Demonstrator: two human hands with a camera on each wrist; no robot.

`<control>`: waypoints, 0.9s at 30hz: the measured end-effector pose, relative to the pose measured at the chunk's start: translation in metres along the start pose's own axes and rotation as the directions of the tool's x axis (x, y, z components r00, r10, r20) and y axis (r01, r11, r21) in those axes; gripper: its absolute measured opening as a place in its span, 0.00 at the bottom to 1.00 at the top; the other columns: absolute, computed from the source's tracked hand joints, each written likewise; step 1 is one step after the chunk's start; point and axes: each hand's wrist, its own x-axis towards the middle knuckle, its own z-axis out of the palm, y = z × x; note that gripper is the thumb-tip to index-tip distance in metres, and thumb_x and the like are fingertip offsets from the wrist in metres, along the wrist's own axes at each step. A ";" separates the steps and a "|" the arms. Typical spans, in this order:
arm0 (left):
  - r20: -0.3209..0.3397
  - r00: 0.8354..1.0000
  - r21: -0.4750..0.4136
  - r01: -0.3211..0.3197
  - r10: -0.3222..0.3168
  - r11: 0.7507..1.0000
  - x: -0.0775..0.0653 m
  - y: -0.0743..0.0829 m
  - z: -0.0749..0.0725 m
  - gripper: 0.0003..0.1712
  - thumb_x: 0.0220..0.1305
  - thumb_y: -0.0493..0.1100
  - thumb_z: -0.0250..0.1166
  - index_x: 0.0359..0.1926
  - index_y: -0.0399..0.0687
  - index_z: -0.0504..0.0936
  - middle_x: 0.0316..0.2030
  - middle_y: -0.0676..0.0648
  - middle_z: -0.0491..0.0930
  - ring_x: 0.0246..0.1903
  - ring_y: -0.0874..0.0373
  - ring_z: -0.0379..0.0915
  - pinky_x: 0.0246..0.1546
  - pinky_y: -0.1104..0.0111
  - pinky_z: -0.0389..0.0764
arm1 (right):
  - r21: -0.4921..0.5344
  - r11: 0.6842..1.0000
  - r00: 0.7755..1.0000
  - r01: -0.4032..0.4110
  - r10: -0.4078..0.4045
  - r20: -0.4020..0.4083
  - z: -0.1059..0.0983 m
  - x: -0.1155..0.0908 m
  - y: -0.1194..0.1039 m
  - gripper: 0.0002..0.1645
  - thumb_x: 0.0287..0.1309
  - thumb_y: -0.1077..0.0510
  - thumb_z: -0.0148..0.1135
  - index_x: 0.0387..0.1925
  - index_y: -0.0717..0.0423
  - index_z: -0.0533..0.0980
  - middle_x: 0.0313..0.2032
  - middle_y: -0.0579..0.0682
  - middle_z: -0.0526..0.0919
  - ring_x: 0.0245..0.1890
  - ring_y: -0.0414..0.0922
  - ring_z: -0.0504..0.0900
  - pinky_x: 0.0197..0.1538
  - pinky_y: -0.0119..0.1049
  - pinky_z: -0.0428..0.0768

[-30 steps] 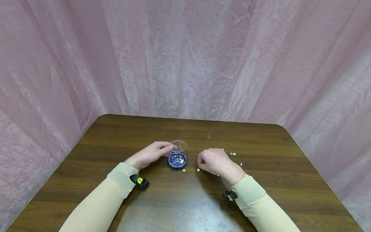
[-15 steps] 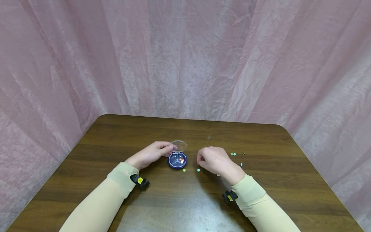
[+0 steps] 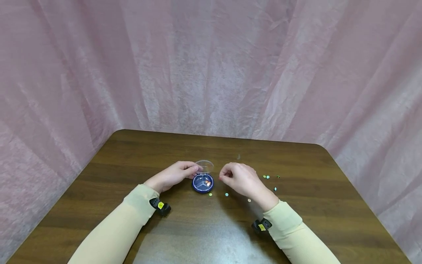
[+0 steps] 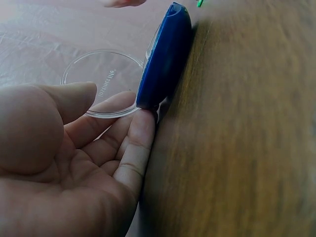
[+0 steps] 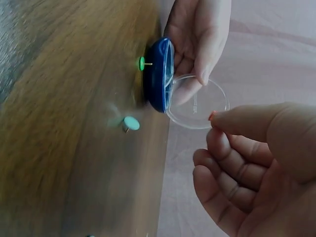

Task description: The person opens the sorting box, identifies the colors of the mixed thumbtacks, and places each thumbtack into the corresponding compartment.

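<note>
Blue case set inward from far edge of counter, opened clear lid pointing to that edge, clamped by fingers of left hand. Orange piece pinched nearby by fingers of right hand; axis hidden.

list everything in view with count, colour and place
table: one, brown, lower head view
curtain: panel count unclear, pink, behind the table
case: one, blue, on the table
clear lid: one, transparent, hinged open at the case
orange tacks: count unclear, orange, inside the case
green tacks: three, green to yellow-green, one beside the case, two farther right
blue tacks: three, pale blue, one right of the case, two farther right
peach tack: one, peach, lower right of the case
wrist cameras: two, black with yellow patches, one per wrist
sleeves: two, pale yellow, on both forearms
left hand: one, bare, around the clear lid's edge
right hand: one, bare, right of the case, pinching a small orange piece
</note>
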 end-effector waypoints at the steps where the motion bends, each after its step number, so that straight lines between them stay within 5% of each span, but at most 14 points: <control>1: 0.003 1.000 -0.004 0.000 0.000 1.000 0.000 0.000 0.000 0.22 0.77 0.50 0.53 0.59 0.42 0.80 0.56 0.49 0.80 0.55 0.54 0.75 0.57 0.63 0.74 | 0.008 1.000 1.000 -0.003 0.003 -0.007 0.000 0.001 -0.001 0.05 0.60 0.50 0.66 0.28 0.34 0.79 0.25 0.30 0.76 0.26 0.33 0.74 0.31 0.33 0.72; 10: 0.007 1.000 0.002 -0.020 0.020 1.000 0.000 -0.002 -0.001 0.22 0.77 0.51 0.53 0.59 0.43 0.81 0.57 0.48 0.79 0.56 0.53 0.74 0.57 0.62 0.74 | 0.040 0.999 0.998 -0.019 0.022 -0.057 0.003 0.017 -0.012 0.03 0.61 0.49 0.64 0.31 0.35 0.82 0.25 0.29 0.77 0.28 0.34 0.75 0.34 0.34 0.72; 27: -0.002 1.000 0.008 -0.010 0.010 1.000 0.001 0.007 0.006 0.21 0.77 0.49 0.52 0.59 0.43 0.81 0.57 0.49 0.79 0.57 0.54 0.74 0.57 0.62 0.74 | -0.118 0.993 1.000 0.004 -0.006 -0.011 0.021 0.033 -0.011 0.04 0.57 0.48 0.67 0.26 0.34 0.82 0.24 0.28 0.78 0.27 0.32 0.76 0.29 0.35 0.73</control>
